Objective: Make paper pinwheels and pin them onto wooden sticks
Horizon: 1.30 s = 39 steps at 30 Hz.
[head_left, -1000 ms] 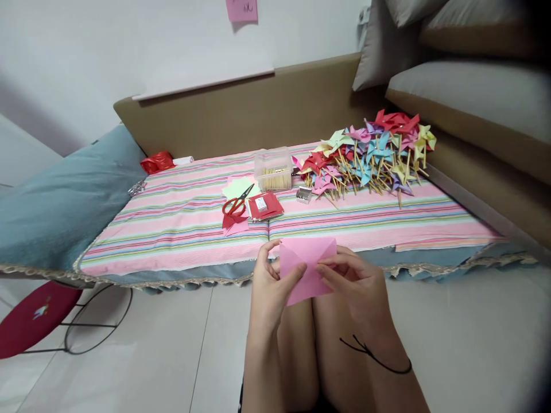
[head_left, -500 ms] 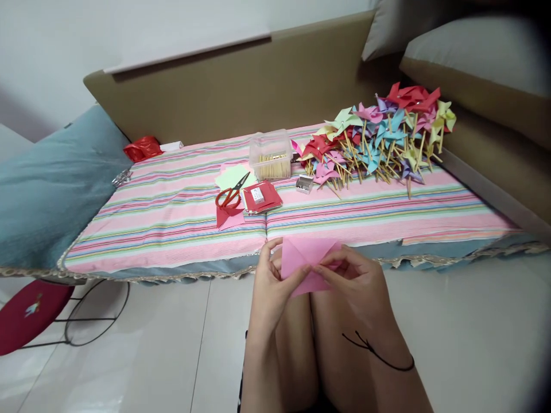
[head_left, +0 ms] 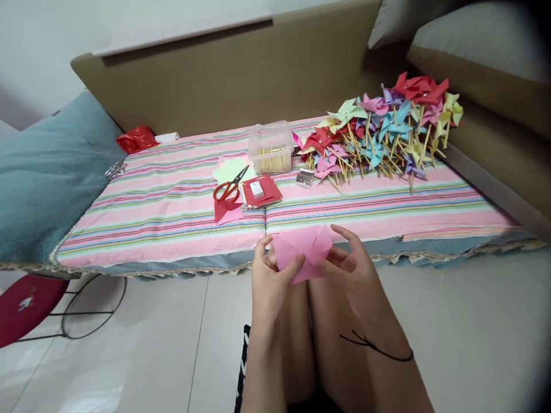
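Above my lap I hold a square sheet of pink paper [head_left: 289, 244] with slits running in from its corners. My left hand [head_left: 272, 276] grips its left side, thumb pressed on the front near the middle and fingers behind. On the right side, my right hand [head_left: 353, 271] has its thumb on the lower part of the paper. Its index finger is lifted off at the upper right corner, and the other fingers curl behind, partly hidden. Beyond the hands, scissors [head_left: 227, 191] with orange handles lie beside a stack of red paper squares [head_left: 271, 193].
Many paper pinwheels [head_left: 394, 123] on sticks lie heaped at the right. A clear box [head_left: 270, 137] of sticks and a small clear case [head_left: 305, 178] stand mid-sofa. Farther left are a red plastic bag [head_left: 136, 139] and a red stool [head_left: 32, 307].
My right index finger has left the paper and straightened upward; before, that hand pinched near the middle. The paper is tilted differently and slightly higher. The camera view has shifted a little.
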Available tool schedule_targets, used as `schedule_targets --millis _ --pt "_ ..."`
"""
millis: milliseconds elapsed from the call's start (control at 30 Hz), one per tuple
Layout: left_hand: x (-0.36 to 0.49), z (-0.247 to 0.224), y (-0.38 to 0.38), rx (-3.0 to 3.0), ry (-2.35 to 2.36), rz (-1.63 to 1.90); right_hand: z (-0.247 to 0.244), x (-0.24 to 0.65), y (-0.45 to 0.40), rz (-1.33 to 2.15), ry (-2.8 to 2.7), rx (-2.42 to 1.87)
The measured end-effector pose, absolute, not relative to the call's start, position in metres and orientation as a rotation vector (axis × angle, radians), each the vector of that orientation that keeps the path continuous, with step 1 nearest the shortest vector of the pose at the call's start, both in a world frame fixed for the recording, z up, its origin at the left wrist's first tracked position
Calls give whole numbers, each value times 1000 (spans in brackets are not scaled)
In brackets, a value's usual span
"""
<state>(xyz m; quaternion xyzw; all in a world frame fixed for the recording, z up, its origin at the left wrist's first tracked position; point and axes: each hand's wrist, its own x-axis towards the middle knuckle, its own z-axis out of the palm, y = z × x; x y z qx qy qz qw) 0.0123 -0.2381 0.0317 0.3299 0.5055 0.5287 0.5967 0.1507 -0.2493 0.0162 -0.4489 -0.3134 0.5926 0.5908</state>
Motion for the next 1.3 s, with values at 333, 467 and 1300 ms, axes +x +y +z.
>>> schedule_targets --millis 333,467,1300 --pt "14 31 -237 801 1108 1194 20 146 -249 1292 -706 -1118" --pt "12 32 -236 839 1065 1151 20 148 -248 1293 -666 -1153" --pt "-16 41 -237 1421 1064 824 4 173 -253 1659 -966 -1238"
